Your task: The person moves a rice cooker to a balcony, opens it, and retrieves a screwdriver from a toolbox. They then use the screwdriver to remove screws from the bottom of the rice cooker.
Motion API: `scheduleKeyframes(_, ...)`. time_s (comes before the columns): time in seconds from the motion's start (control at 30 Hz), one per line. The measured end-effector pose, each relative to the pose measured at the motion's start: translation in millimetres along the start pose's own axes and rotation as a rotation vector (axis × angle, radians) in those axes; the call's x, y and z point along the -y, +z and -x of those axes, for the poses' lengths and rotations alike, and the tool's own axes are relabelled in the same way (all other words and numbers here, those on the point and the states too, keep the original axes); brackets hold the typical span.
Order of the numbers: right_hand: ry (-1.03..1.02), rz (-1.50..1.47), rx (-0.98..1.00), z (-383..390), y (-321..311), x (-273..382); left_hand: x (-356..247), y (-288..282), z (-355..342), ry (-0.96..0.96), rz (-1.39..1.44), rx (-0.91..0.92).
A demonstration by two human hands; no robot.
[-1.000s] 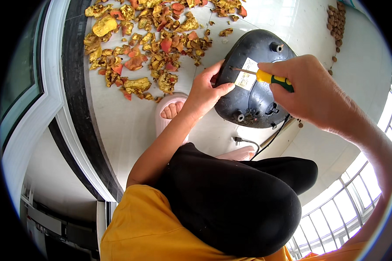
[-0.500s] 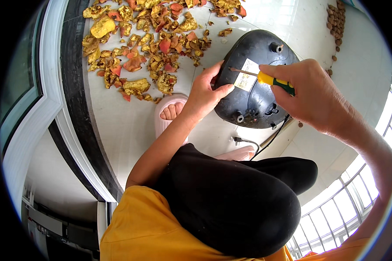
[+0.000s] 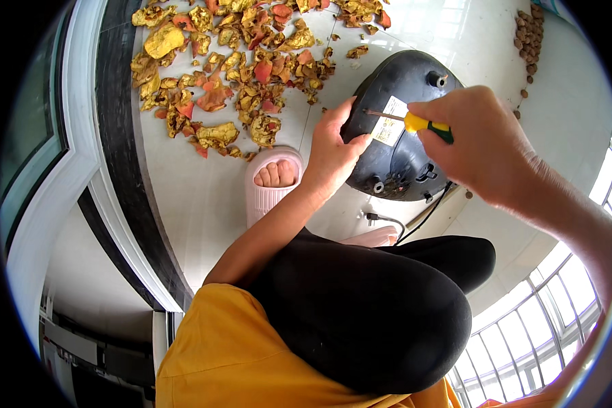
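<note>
A black rounded appliance base (image 3: 406, 159), its underside toward me, carries a pale label (image 3: 389, 121) and short stub feet. My left hand (image 3: 334, 144) grips its left edge, thumb on the underside and fingers around the rim. In my right hand (image 3: 486, 139) is a screwdriver (image 3: 428, 126) with a yellow and green handle. Its metal shaft crosses the label, and the tip is at the base's surface close to the left edge. Whether the tip sits in a screw is too small to tell.
Dried yellow and red peels (image 3: 251, 75) are spread over the tiled floor at the far left. A black power cord with a plug (image 3: 372, 217) lies below the base. Brown nuts (image 3: 529, 41) line the far right. My slippered foot (image 3: 277, 178) is left of the base.
The view has shifted slightly, and more of my left foot shows. Both hands keep their hold on the base and the screwdriver, whose tip stays near the same spot.
</note>
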State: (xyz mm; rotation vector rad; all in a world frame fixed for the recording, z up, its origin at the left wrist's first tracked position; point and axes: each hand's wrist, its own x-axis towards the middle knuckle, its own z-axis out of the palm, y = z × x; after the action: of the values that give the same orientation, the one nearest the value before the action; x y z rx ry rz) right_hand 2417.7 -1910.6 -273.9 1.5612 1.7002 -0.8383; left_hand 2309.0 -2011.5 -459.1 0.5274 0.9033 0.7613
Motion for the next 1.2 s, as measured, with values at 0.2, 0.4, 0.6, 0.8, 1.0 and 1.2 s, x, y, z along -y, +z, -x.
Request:
scheduleKeyframes(0.2,-0.263,0.176,-0.045,-9.6,-4.3,-8.4,-1.1,2.8,1.6,-0.017,-0.106,-0.077)
scheduleKeyframes(0.4,-0.106,0.215,0.023,-3.4,-2.9,5.5,-5.9,4.6,3.4,-0.021,-0.253,-0.068)
scheduleKeyframes(0.6,-0.173,0.322,0.063,-3.8,-3.3,1.5,-4.8,8.4,3.1,0.000,-0.262,-0.107)
scheduleKeyframes(0.8,-0.375,0.441,-0.021,-2.8,-4.3,-0.8,-1.9,5.4,2.3,-0.034,-0.264,-0.107)
scheduleKeyframes(1.0,-0.426,0.714,0.012,8.3,-0.2,12.0,-5.1,5.4,2.1,-0.057,-0.333,-0.104)
scheduleKeyframes(1.2,-0.591,0.885,-0.337,17.3,28.9,-1.4,-2.9,5.8,0.7,-0.039,-0.278,-0.067)
